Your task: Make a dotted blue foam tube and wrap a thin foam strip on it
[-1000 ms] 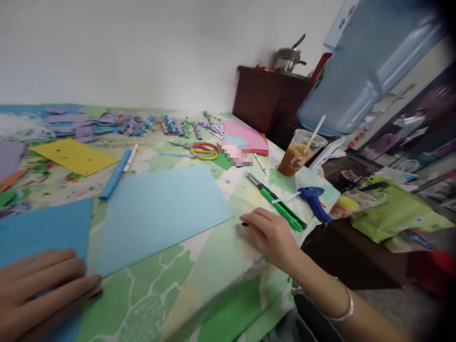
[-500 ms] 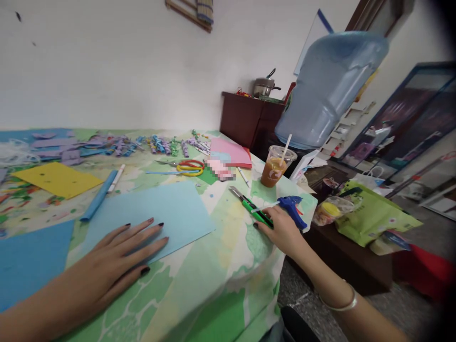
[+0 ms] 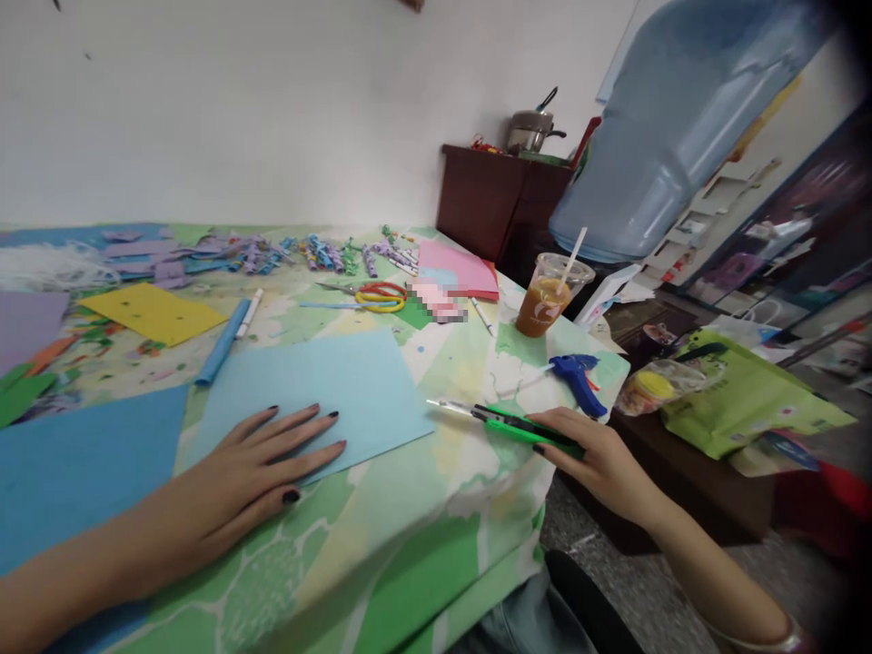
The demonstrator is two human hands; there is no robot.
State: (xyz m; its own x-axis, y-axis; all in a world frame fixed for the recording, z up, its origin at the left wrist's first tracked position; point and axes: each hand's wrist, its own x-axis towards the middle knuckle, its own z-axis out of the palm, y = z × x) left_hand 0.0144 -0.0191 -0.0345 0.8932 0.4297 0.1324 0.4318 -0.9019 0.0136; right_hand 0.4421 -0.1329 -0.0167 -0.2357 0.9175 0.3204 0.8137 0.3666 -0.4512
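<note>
My left hand (image 3: 252,472) lies flat with fingers spread on a light blue sheet (image 3: 327,381). To the right, my right hand (image 3: 592,450) grips the green and black utility knife (image 3: 518,425) by its handle. The knife's blade is out and points left, its tip close to the sheet's right edge. A blue glue gun (image 3: 578,377) lies just behind my right hand. At the left is a darker blue sheet (image 3: 82,463).
Behind the sheet lie scissors (image 3: 381,298), a rolled blue paper (image 3: 224,343), a yellow sheet (image 3: 153,313) and pink sheets (image 3: 460,270). A drink cup (image 3: 549,295) stands near the table's right edge, beside a large water bottle (image 3: 674,136).
My right hand has lifted the utility knife off the cloth and turned it so the blade points left, with more blade showing. The camera view has shifted; my left hand stays on the sheet.
</note>
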